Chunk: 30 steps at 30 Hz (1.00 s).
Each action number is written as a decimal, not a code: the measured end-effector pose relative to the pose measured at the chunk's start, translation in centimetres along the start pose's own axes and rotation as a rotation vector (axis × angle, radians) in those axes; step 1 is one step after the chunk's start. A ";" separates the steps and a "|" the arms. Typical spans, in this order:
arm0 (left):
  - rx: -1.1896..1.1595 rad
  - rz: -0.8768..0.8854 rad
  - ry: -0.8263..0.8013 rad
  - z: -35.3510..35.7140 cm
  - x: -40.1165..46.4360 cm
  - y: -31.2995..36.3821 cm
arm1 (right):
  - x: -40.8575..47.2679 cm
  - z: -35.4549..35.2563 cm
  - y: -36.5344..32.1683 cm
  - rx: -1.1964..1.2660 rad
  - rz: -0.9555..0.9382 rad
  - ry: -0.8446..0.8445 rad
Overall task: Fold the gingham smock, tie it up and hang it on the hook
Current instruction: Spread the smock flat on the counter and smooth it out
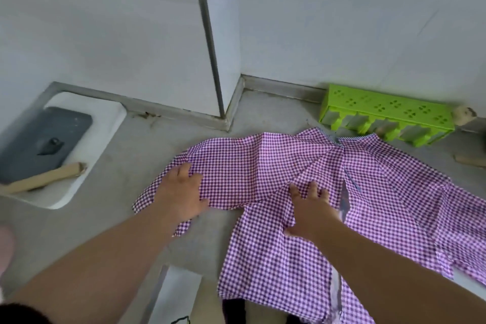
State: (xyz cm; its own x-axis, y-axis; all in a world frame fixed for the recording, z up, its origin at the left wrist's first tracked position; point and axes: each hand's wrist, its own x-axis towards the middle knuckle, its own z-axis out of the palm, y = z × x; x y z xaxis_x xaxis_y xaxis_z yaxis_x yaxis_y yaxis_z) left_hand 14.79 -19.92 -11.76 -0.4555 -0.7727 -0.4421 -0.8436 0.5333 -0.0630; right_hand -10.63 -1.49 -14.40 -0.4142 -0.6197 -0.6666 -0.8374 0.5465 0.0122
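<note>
The purple-and-white gingham smock (373,208) lies spread on the grey floor, reaching from the centre to the right edge. One sleeve is folded across the body toward the left. My left hand (181,192) lies flat on that folded sleeve near its left end, fingers straight. My right hand (310,210) presses flat on the middle of the smock, fingers spread. No hook is visible.
A green plastic rack (389,110) lies on the floor against the wall, just behind the smock. At the left, a white tray (110,116) holds a dark slab and a cardboard tube (44,177). A white wall corner (221,102) juts out behind.
</note>
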 end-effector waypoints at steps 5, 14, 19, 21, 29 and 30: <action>-0.202 -0.111 -0.002 2.1 -1.1 -4.0 | 0.6 -0.5 -0.5 -0.046 0.035 -0.028; 0.095 0.362 0.066 3.2 -2.6 -5.4 | 0.8 -0.3 -1.0 -0.076 0.048 -0.047; 0.263 0.238 -0.006 1.5 -1.9 -3.6 | 1.1 -0.4 -1.2 -0.089 0.063 -0.049; 0.319 0.155 -0.098 0.9 -0.7 -4.0 | 1.2 -0.3 -1.2 -0.095 0.069 -0.051; 0.284 -0.302 0.089 -3.9 3.1 -13.0 | 1.5 -0.2 -1.1 -0.097 0.064 -0.048; 0.290 -0.299 0.144 -4.2 3.1 -13.7 | 1.5 -0.2 -1.1 -0.099 0.067 -0.049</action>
State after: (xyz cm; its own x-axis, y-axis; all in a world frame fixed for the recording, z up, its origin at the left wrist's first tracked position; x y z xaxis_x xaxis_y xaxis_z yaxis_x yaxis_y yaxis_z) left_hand 23.69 -31.07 -8.55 -0.2559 -0.9368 -0.2386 -0.8388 0.3378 -0.4268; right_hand -10.44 -3.16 -15.27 -0.4544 -0.5545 -0.6971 -0.8406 0.5259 0.1296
